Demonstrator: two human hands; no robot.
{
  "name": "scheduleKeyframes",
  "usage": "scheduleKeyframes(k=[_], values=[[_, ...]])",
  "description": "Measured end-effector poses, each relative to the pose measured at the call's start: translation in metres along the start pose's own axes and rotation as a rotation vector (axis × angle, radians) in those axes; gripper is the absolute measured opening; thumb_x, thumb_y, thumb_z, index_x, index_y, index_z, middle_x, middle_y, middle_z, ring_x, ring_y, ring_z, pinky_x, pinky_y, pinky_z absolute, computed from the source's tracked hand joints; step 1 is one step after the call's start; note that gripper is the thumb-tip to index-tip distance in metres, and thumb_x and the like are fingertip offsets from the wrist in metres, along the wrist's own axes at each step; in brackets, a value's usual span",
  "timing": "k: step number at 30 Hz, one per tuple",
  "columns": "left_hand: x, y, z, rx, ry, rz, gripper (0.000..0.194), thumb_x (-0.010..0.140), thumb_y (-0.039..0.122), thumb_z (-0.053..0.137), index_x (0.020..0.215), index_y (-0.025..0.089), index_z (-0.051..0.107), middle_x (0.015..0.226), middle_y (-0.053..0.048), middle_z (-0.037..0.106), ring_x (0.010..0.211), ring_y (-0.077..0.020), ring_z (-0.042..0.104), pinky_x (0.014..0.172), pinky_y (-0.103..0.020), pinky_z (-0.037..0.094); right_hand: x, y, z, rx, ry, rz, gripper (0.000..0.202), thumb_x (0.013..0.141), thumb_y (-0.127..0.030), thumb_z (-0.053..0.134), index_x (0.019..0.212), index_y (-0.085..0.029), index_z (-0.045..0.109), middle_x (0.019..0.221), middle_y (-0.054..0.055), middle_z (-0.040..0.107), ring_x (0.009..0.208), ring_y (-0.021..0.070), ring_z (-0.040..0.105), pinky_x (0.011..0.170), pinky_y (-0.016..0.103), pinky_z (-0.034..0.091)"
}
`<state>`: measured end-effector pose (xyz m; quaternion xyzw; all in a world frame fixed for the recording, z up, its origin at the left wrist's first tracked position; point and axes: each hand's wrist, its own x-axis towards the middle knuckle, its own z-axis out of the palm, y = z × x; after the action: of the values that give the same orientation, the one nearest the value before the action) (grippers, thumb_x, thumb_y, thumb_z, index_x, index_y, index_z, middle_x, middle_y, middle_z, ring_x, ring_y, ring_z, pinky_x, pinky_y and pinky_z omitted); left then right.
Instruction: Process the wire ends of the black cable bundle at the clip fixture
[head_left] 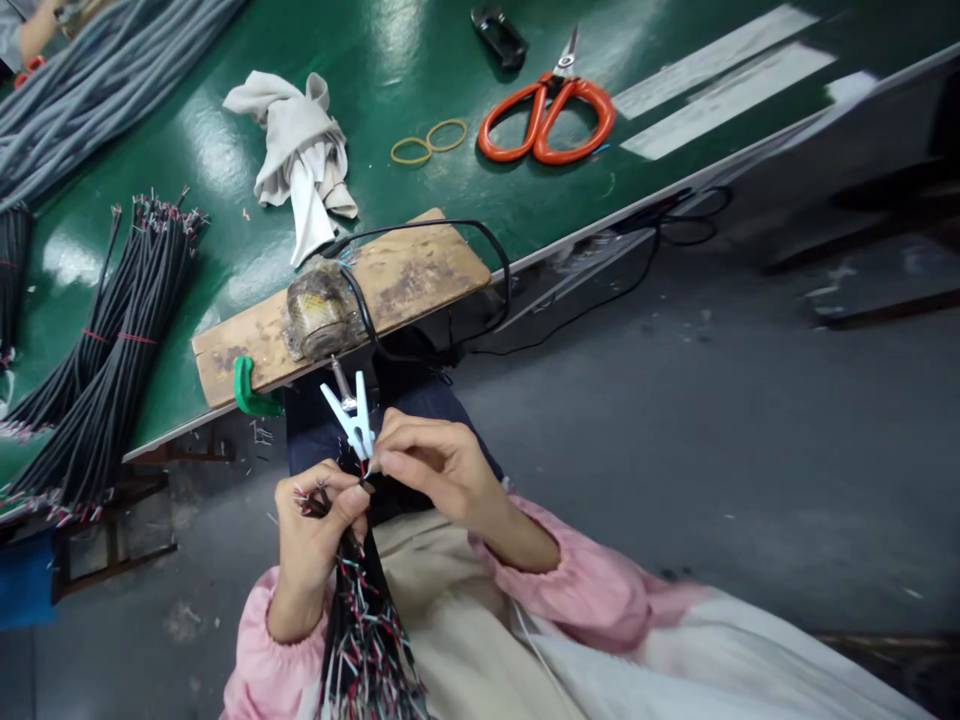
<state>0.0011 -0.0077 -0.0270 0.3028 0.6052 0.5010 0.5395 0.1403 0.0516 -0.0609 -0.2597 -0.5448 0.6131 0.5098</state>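
Observation:
My left hand (pixel 322 515) is closed round several black cables, their stripped wire ends poking out by the thumb. My right hand (pixel 427 460) pinches a thin wire end close to the left fingertips. Just above both hands is a light blue clothespin (pixel 356 420), by the metal tip (pixel 342 380) of a motor-like device (pixel 319 310). That device is fixed on a worn wooden board (pixel 420 270) at the table edge. Below my left hand hangs a thick bunch of black cables (pixel 367 630) with red, white and green wire ends.
On the green table (pixel 420 80) lie orange-handled scissors (pixel 547 120), a black tool (pixel 500 38), rubber bands (pixel 427 142), a crumpled cloth (pixel 304 150), paper strips (pixel 727 100), tied black cable bundles (pixel 135 340) and grey cables (pixel 112 100). A green clamp (pixel 251 390) grips the board. Another person's hand (pixel 39 28) shows top left.

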Motion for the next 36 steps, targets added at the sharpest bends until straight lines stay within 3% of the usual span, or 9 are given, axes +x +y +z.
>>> scheduleKeyframes(k=[7, 13, 19, 21, 23, 26, 28, 31, 36], values=[[-0.001, -0.001, 0.001, 0.048, -0.055, -0.009, 0.045, 0.069, 0.053, 0.081, 0.057, 0.012, 0.066, 0.048, 0.002, 0.055, 0.028, -0.0020, 0.037, 0.030, -0.015, 0.024, 0.003, 0.003, 0.002, 0.272, -0.161, 0.212, 0.036, 0.084, -0.051, 0.071, 0.083, -0.016, 0.072, 0.082, 0.004, 0.060, 0.073, 0.0129, 0.056, 0.064, 0.027, 0.045], [0.000, 0.004, 0.005, 0.058, -0.024, -0.037, 0.048, 0.060, 0.054, 0.085, 0.052, 0.014, 0.060, 0.045, 0.004, 0.050, 0.030, -0.0028, 0.038, 0.031, -0.015, 0.026, 0.000, 0.008, 0.013, 0.388, -0.035, 0.311, 0.039, 0.075, -0.052, 0.080, 0.064, -0.017, 0.065, 0.065, -0.001, 0.054, 0.061, 0.0106, 0.052, 0.058, 0.025, 0.044], [0.001, 0.003, 0.004, 0.043, -0.032, -0.095, 0.047, 0.064, 0.056, 0.083, 0.056, 0.012, 0.066, 0.044, 0.002, 0.054, 0.028, -0.0023, 0.035, 0.030, -0.016, 0.025, -0.002, 0.001, 0.011, -0.141, 0.125, -0.251, 0.013, 0.092, -0.022, 0.063, 0.080, -0.022, 0.069, 0.073, 0.003, 0.064, 0.072, 0.0173, 0.055, 0.069, 0.034, 0.046], [0.002, 0.004, 0.004, 0.020, -0.032, -0.119, 0.046, 0.065, 0.055, 0.083, 0.058, 0.012, 0.068, 0.045, 0.001, 0.056, 0.027, -0.0015, 0.033, 0.028, -0.016, 0.024, -0.002, 0.000, 0.009, -0.241, 0.123, -0.350, 0.015, 0.093, -0.016, 0.059, 0.082, -0.022, 0.068, 0.076, 0.004, 0.065, 0.075, 0.0183, 0.054, 0.073, 0.035, 0.046], [0.002, 0.007, 0.004, -0.016, -0.035, -0.106, 0.039, 0.064, 0.050, 0.085, 0.060, 0.013, 0.072, 0.048, 0.001, 0.057, 0.029, -0.0014, 0.035, 0.029, -0.015, 0.026, -0.001, 0.001, 0.007, -0.129, 0.052, -0.258, 0.016, 0.094, -0.022, 0.059, 0.080, -0.021, 0.064, 0.076, 0.003, 0.062, 0.074, 0.0170, 0.053, 0.071, 0.033, 0.044], [0.003, 0.013, 0.005, -0.046, -0.034, -0.040, 0.028, 0.057, 0.040, 0.091, 0.060, 0.016, 0.076, 0.052, 0.002, 0.057, 0.032, -0.0030, 0.042, 0.032, -0.016, 0.032, 0.001, 0.007, 0.006, 0.271, -0.126, 0.141, 0.030, 0.092, -0.043, 0.063, 0.077, -0.018, 0.059, 0.072, 0.000, 0.052, 0.065, 0.0125, 0.047, 0.062, 0.027, 0.040], [0.001, 0.016, 0.006, -0.015, -0.019, 0.002, 0.024, 0.054, 0.035, 0.092, 0.059, 0.017, 0.077, 0.054, 0.001, 0.059, 0.035, -0.0043, 0.046, 0.034, -0.017, 0.035, 0.006, 0.011, 0.006, 0.444, -0.146, 0.351, 0.039, 0.085, -0.053, 0.069, 0.077, -0.016, 0.058, 0.071, -0.002, 0.049, 0.063, 0.0104, 0.044, 0.058, 0.025, 0.036], [-0.003, 0.020, 0.007, 0.033, 0.023, 0.067, 0.017, 0.057, 0.030, 0.091, 0.060, 0.018, 0.078, 0.056, 0.000, 0.061, 0.035, -0.0041, 0.046, 0.033, -0.017, 0.034, 0.021, 0.009, 0.008, 0.491, -0.040, 0.399, 0.046, 0.077, -0.059, 0.074, 0.075, -0.015, 0.060, 0.068, -0.002, 0.050, 0.062, 0.0095, 0.042, 0.058, 0.024, 0.035], [-0.008, 0.029, 0.012, 0.029, 0.089, 0.109, 0.013, 0.058, 0.025, 0.089, 0.060, 0.019, 0.079, 0.053, 0.002, 0.059, 0.034, -0.0036, 0.044, 0.034, -0.016, 0.035, 0.048, -0.004, 0.014, 0.595, -0.148, 0.408, 0.053, 0.074, -0.067, 0.071, 0.066, -0.015, 0.062, 0.062, -0.001, 0.049, 0.061, 0.0100, 0.044, 0.055, 0.024, 0.035]])
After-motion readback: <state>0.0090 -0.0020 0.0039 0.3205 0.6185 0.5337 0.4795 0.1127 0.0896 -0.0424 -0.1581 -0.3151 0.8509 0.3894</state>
